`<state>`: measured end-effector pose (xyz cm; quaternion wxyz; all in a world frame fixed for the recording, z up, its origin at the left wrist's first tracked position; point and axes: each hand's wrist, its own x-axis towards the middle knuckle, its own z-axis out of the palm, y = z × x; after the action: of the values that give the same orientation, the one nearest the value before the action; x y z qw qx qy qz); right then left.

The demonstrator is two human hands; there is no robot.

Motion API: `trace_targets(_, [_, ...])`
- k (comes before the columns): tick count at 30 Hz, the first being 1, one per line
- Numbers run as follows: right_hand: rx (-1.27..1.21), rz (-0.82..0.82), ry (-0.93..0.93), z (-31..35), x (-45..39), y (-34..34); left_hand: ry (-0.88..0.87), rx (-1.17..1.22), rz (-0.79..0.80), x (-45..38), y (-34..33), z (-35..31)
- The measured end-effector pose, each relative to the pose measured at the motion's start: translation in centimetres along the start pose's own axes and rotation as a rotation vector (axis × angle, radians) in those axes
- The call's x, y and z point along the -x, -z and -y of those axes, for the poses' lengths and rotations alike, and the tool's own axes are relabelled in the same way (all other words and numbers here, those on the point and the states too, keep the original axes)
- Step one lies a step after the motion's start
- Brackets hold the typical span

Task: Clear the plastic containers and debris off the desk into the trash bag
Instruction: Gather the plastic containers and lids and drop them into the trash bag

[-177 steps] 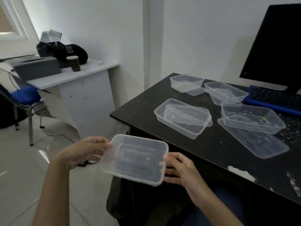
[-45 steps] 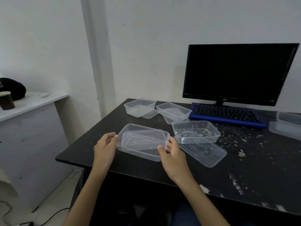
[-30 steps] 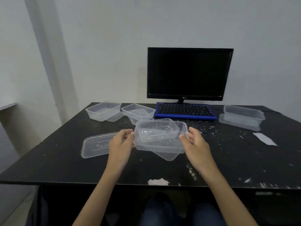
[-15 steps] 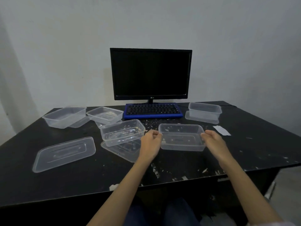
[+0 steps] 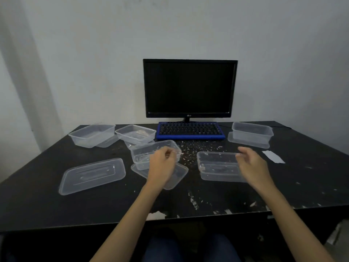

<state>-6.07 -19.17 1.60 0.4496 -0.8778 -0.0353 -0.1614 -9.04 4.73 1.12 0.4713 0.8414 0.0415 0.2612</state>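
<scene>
Several clear plastic containers and lids lie on the black desk (image 5: 37, 195). One container (image 5: 217, 166) sits right of centre, and my right hand (image 5: 252, 164) hovers at its right end with loosely curled fingers, holding nothing. My left hand (image 5: 163, 165) hangs loosely curled and empty above another container (image 5: 149, 151) that rests on a lid (image 5: 178, 177). A loose lid (image 5: 92, 174) lies flat to the left. White crumbs of debris (image 5: 196, 148) are scattered in front of the keyboard. The trash bag is out of view.
Two more containers (image 5: 92, 135) (image 5: 136, 134) stand at the back left and one (image 5: 252, 132) sits on a lid at the back right. A dark monitor (image 5: 189, 87) and a blue keyboard (image 5: 189, 130) are at the back. A white paper scrap (image 5: 272, 156) lies right.
Both hands carried a container from the desk's left side, set it down right of centre and let go. My left hand has drawn back to the left.
</scene>
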Motion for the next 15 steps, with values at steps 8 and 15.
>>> trace_targets(8, [-0.158, 0.459, 0.164, 10.9, 2.8, -10.3, 0.184, -0.121, -0.42, 0.5, 13.2, 5.7])
trace_targets(15, [0.016, 0.661, 0.252, 15.3, 5.1, -21.1, 0.441, -0.199, -0.466, 1.4, 19.8, 12.4])
